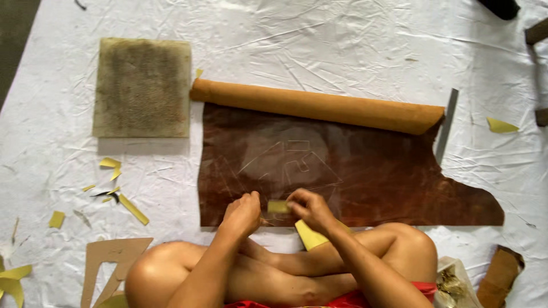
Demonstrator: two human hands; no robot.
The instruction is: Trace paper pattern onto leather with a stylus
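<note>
Both hands pinch a small yellow template piece [278,206] at the brown leather hide's [371,171] near edge: left hand [242,214] apparently clamped on it, right hand [308,208] too.

A person sits cross-legged on a white sheet [342,45], both hands at the near edge of a dark brown leather hide [371,177]. The left hand [242,214] and the right hand [308,208] pinch a small yellow piece [278,206] between their fingers [294,199]. A larger yellow strip [311,235] lies under the right wrist. The hide's far end is rolled into a tan roll [319,106]. A worn square board [142,87] lies to the left, and yellow scraps [123,197] lie near it.
</note>
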